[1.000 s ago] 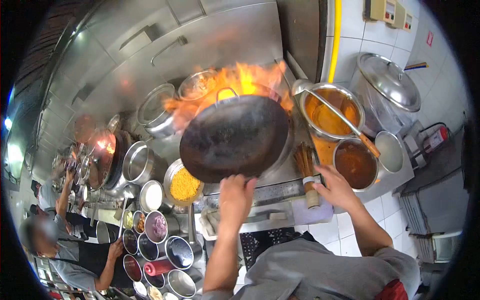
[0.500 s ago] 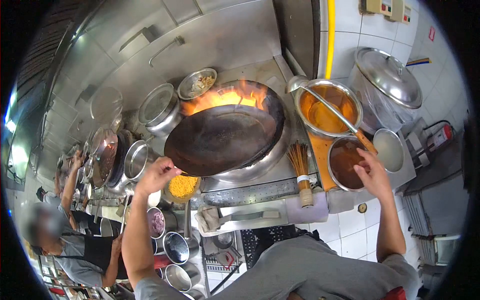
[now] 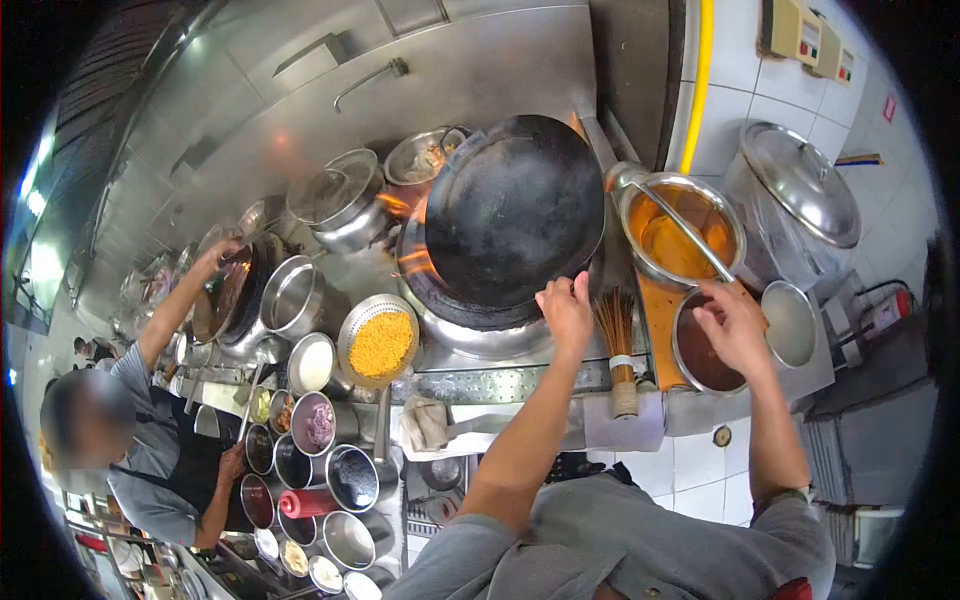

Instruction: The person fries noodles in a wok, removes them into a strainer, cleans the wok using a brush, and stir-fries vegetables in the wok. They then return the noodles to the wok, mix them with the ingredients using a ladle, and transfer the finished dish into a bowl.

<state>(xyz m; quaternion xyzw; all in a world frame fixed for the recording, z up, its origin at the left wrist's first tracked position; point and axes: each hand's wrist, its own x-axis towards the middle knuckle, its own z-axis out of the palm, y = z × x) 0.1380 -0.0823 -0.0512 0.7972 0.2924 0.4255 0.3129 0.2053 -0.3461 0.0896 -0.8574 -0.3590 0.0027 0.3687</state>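
Observation:
A large dark wok (image 3: 515, 210) is tilted up over the burner, with a little flame at its left side. My left hand (image 3: 566, 308) grips the wok's near rim with closed fingers. Over the pot of brown sauce (image 3: 700, 345) hovers my right hand (image 3: 732, 325), its fingers apart, beside the handle end of a ladle (image 3: 690, 230). That ladle lies across a steel bowl of orange liquid (image 3: 660, 245). A bamboo brush (image 3: 620, 350) stands between my hands.
A strainer of yellow bits (image 3: 380, 345) sits left of the burner, near a bowl of purple pieces (image 3: 318, 425) and several sauce pots. A co-worker (image 3: 150, 470) handles another wok (image 3: 225, 295) at far left. A lidded pot (image 3: 800, 185) stands at right.
The wok has swung right and tipped up, carried by my left hand. The flames have shrunk. My right hand stays near the sauce pot, and the co-worker's arm has moved to the right.

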